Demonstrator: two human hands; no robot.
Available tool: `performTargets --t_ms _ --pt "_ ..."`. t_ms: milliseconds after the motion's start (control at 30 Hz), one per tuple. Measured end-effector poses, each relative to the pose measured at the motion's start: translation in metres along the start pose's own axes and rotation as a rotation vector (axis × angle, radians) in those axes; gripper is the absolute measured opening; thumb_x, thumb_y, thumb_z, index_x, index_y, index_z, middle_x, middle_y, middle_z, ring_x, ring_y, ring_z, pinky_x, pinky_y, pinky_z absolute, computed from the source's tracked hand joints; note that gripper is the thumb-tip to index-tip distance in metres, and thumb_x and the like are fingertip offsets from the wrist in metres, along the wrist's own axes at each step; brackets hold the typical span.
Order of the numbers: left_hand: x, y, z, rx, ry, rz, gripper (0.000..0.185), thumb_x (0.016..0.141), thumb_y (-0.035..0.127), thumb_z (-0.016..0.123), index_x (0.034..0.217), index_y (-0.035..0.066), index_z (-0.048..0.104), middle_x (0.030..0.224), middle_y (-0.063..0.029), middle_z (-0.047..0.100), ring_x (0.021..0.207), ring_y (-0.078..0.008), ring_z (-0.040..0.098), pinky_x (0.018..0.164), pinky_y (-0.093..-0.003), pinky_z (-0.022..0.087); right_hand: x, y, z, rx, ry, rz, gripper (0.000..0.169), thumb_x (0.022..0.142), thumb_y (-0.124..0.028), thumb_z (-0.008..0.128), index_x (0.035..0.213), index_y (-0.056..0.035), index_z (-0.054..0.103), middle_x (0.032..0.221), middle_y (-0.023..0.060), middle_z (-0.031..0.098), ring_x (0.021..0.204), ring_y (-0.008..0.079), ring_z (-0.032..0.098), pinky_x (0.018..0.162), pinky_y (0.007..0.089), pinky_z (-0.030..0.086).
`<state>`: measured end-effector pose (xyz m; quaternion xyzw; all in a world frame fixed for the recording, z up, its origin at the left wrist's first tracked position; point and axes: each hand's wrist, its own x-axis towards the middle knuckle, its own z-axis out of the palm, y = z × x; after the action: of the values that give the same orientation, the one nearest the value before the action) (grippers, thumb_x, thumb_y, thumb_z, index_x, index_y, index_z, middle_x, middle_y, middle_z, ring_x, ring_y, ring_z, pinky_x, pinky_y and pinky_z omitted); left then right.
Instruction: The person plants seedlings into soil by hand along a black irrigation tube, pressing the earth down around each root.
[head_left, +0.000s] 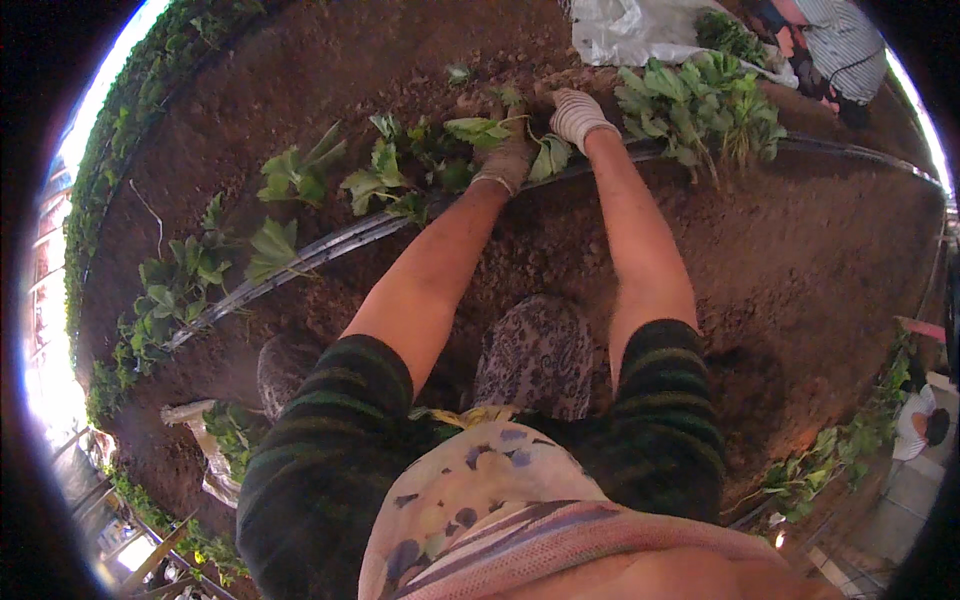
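Note:
My left hand (507, 156), in a soil-stained knit glove, reaches down to the brown soil in the planting row. A leafy seedling (480, 131) lies across it, and I cannot tell whether the fingers grip its stem. Just to the right is my right hand (579, 118), in a pale striped glove, its fingers curled down at the dug soil and their tips hidden. A drooping leaf (550, 157) hangs between the two hands. Several young plants (377, 169) stand in the row to the left, beside a black drip-irrigation hose (352, 238).
A dense bunch of seedlings (697, 112) rests by the hose on the right. Beyond it are a whitish plastic sheet (630, 34) and another person (840, 56) bending down. An open sack of greens (214, 450) sits at lower left. My knee (536, 356) is below my arms.

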<state>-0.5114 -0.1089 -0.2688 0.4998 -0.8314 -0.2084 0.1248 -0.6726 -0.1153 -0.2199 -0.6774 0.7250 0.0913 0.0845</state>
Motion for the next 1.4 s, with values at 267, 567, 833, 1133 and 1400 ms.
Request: performTargets --t_ms 267,567,833,1133,1400 --pt "-0.002 0.005 -0.022 0.316 -0.117 0.062 0.031 0.094 0.032 0.048 0.114 0.015 0.064 0.113 -0.0117 0.066 0.106 -0.0315 0.062 0.088 -0.0404 0.049 -0.023 -0.041 -0.001 0.042 0.002 0.024 0.042 0.085 -0.023 0.059 0.125 -0.0099 0.060 0.134 0.0091 0.056 0.119 0.0260 0.055 0.102 0.0369 0.044" --pt "0.002 -0.023 -0.082 0.340 0.028 0.174 0.036 0.085 0.033 0.057 0.116 0.016 0.064 0.115 -0.0095 0.065 0.110 -0.0278 0.058 0.091 -0.0406 0.047 -0.018 -0.023 0.010 0.067 0.038 0.044 0.039 0.086 -0.016 0.054 0.123 -0.0097 0.061 0.131 0.0141 0.057 0.119 0.0305 0.055 0.100 0.0390 0.046" --pt "-0.021 -0.030 -0.095 -0.152 -0.105 0.160 0.039 0.083 0.023 0.060 0.118 0.005 0.061 0.116 -0.0183 0.064 0.112 -0.0341 0.059 0.093 -0.0429 0.047 -0.074 -0.029 -0.010 0.292 0.298 -0.058 0.039 0.083 -0.023 0.059 0.118 -0.0067 0.064 0.122 0.0173 0.062 0.112 0.0338 0.058 0.096 0.0419 0.046" --pt "-0.232 -0.014 -0.109 -0.006 -0.040 0.464 0.041 0.081 0.029 0.066 0.118 0.014 0.061 0.117 -0.0116 0.061 0.114 -0.0360 0.053 0.094 -0.0459 0.045 -0.187 0.081 -0.005 0.174 0.153 0.723 0.046 0.088 -0.042 0.054 0.117 -0.0079 0.063 0.122 0.0166 0.061 0.110 0.0349 0.059 0.091 0.0426 0.050" --pt "-0.204 0.004 -0.080 0.177 -0.107 0.433 0.072 0.081 0.056 0.061 0.133 0.007 0.050 0.133 -0.0163 0.053 0.127 -0.0370 0.043 0.103 -0.0492 0.034 -0.219 0.017 -0.026 0.980 0.566 0.639 0.036 0.081 -0.017 0.064 0.112 0.0022 0.064 0.105 0.0159 0.068 0.098 0.0289 0.064 0.085 0.0351 0.050"
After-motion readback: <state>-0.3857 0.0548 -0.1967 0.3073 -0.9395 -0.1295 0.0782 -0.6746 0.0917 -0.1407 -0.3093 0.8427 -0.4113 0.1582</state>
